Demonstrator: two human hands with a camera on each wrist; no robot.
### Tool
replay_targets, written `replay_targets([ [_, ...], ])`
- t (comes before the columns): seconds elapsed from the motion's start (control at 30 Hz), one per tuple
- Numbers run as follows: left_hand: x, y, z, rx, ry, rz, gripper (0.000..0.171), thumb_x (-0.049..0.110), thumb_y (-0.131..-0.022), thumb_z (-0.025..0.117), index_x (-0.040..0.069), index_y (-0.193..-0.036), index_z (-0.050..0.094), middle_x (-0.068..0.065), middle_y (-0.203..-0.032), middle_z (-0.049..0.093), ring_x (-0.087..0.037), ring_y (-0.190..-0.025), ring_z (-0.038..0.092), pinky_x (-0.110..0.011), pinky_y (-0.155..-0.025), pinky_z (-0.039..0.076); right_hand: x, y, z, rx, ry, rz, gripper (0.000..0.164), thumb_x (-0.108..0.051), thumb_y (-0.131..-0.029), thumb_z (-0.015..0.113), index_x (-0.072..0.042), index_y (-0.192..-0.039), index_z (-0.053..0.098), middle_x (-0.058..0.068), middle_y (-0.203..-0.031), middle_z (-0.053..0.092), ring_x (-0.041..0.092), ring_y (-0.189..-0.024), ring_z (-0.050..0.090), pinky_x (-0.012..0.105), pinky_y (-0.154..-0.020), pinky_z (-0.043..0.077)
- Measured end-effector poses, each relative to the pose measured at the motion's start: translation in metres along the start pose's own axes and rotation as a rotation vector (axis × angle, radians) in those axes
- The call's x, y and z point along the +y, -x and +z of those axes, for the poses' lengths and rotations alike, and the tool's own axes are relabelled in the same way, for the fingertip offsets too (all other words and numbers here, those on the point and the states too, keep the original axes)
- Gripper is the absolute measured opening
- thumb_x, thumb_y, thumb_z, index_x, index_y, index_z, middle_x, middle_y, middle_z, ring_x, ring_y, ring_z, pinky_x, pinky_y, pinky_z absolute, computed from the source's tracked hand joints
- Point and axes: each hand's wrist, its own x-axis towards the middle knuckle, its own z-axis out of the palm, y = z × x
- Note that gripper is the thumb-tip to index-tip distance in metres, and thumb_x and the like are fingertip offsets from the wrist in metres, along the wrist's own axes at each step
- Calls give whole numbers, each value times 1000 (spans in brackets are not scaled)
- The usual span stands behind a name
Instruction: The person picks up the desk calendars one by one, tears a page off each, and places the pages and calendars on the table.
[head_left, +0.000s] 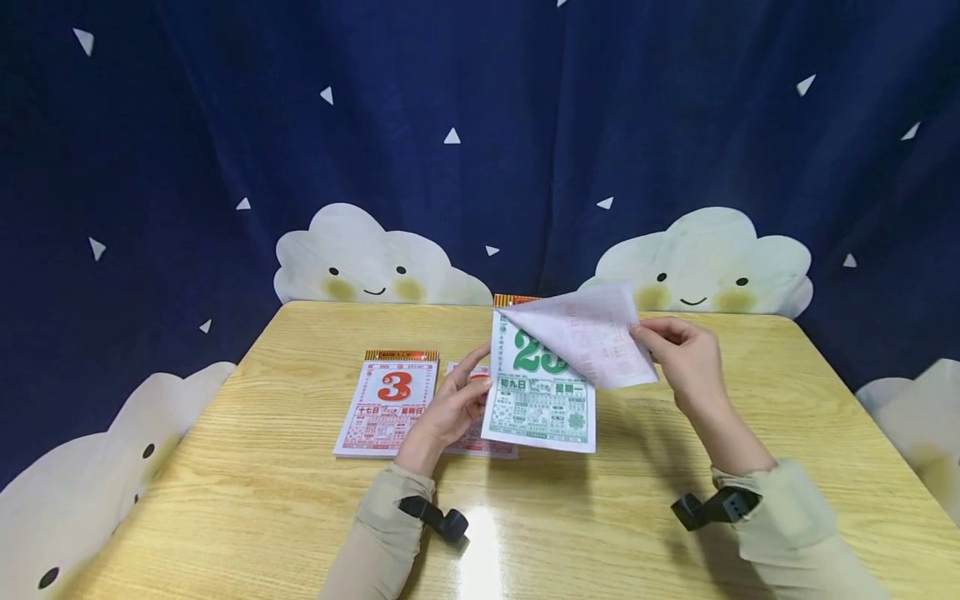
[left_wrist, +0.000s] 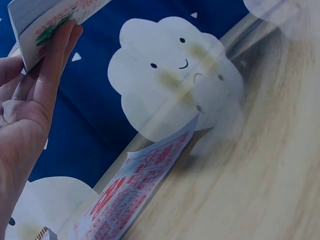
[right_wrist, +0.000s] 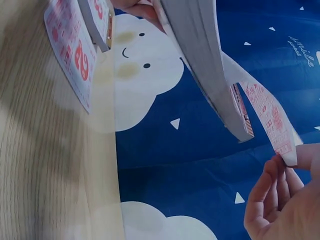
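Observation:
A thick tear-off calendar (head_left: 536, 417) is held up above the table, its page printed in green with a large number. My left hand (head_left: 453, 404) grips its left edge, thumb on the front and fingers behind. Between thumb and fingertips, my right hand (head_left: 686, 354) pinches the lower corner of the top sheet (head_left: 600, 333), which is pulled up and to the right. That sheet's pale back faces me, with red print on its other side showing through. Seen in the right wrist view, the sheet (right_wrist: 267, 115) stretches from the calendar block (right_wrist: 200, 55) to the pinching fingers.
On the table (head_left: 262, 500), a second calendar (head_left: 386, 408) with a red 3 lies left of my left hand. A loose red-printed sheet (head_left: 480, 446) lies beside it, partly under my hand. Behind the table hangs a dark blue curtain (head_left: 525, 125) with clouds and triangles.

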Motion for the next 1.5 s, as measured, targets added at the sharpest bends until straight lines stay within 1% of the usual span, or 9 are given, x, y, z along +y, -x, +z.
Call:
replay_targets([
  [0.1, -1, 0, 2, -2, -9, -5, 59, -5, -90, 35, 7, -144, 17, 1, -85, 70, -10, -69, 66, -23, -62, 54, 5, -3, -3, 22, -12, -9, 28, -25, -79, 70, 0, -91, 68, -13, -71, 61, 3, -65, 55, 14, -56, 47],
  [0.13, -1, -1, 2, -1, -12, -8, 59, -5, -89, 35, 7, -144, 16, 2, -83, 70, -10, -69, 66, -23, -62, 54, 13, -7, -5, 22, -75, -24, 26, -23, -77, 72, -1, -90, 69, -11, -71, 62, 4, -64, 55, 14, -53, 46],
  [0.23, -2, -1, 3, 6, -15, -13, 60, -4, -89, 36, 6, -145, 16, 2, -81, 69, -9, -67, 65, -22, -61, 53, 16, -10, -8, 40, -103, -11, 22, -25, -77, 72, -5, -86, 70, -10, -71, 62, 4, -63, 54, 15, -52, 45],
  [0.33, -2, -1, 4, 13, -13, -19, 61, -4, -88, 38, 7, -145, 16, 2, -79, 69, -9, -64, 65, -21, -59, 53, 12, -10, -9, 49, -132, 26, 11, -20, -77, 71, -10, -82, 70, -10, -70, 61, 3, -62, 53, 14, -51, 44],
  [0.43, -1, -1, 4, 18, -20, -21, 61, -3, -88, 38, 7, -145, 16, 3, -79, 69, -8, -64, 64, -20, -58, 52, 1, -7, -8, 50, -81, 47, 2, -17, -79, 69, -17, -78, 67, -14, -69, 59, 1, -63, 52, 12, -52, 44],
  [0.53, 0, 0, 3, 17, -29, -21, 60, -4, -89, 37, 7, -144, 16, 2, -80, 70, -9, -65, 65, -21, -59, 52, -1, -8, -7, 26, -99, 43, 9, -13, -80, 67, -21, -76, 64, -14, -68, 58, 1, -62, 51, 12, -51, 44],
  [0.83, -1, 1, 1, -27, -34, -7, 59, -3, -90, 37, 6, -144, 16, 0, -86, 70, -11, -71, 67, -25, -63, 54, -8, -10, -7, -13, -105, 6, 8, -16, -82, 66, -22, -78, 63, -14, -69, 58, 1, -62, 53, 13, -51, 47],
  [1.03, -3, 0, 1, -33, -46, -19, 59, -5, -89, 35, 5, -144, 17, 0, -85, 71, -12, -70, 67, -27, -64, 55, -11, -13, -7, -11, -168, -8, 15, -11, -81, 67, -23, -72, 65, -12, -67, 60, 3, -60, 54, 14, -48, 46],
  [1.5, -2, 1, -2, -14, -63, -35, 59, -5, -90, 36, 4, -144, 15, 0, -87, 71, -12, -71, 67, -28, -65, 55, -10, -11, -10, -20, -81, -44, 7, -17, -80, 69, -20, -80, 63, -15, -68, 59, 0, -60, 54, 13, -50, 46],
])
